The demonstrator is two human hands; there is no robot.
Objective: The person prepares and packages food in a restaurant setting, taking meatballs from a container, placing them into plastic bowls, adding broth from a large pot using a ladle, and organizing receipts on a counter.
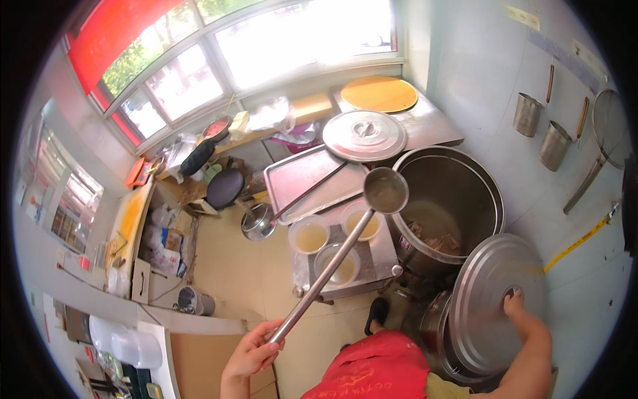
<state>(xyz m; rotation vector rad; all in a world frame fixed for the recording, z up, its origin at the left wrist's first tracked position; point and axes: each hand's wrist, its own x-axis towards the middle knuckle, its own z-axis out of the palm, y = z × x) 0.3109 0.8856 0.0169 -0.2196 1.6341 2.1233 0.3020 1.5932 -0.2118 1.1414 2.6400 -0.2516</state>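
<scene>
My left hand (256,346) grips the handle end of a long metal ladle (329,272). The ladle's bowl (386,190) hangs at the left rim of a large steel stockpot (451,199), with some liquid seemingly in it. Cloudy broth and pieces of what looks like meat (441,243) lie low in that pot. On the right, my right hand (513,302) is closed around the knob of a big round metal lid (493,309). The lid is tilted over a second steel pot (438,329), whose inside is mostly hidden. Three plastic bowls of pale liquid (309,236) stand left of the stockpot.
The bowls rest on a low metal stand (384,272). Behind it are a metal tray (304,174) with a dark rod across it and another pot lid (365,134). Strainers (556,144) hang on the right wall. A yellow pipe (578,244) runs along it. A bin (196,300) stands left.
</scene>
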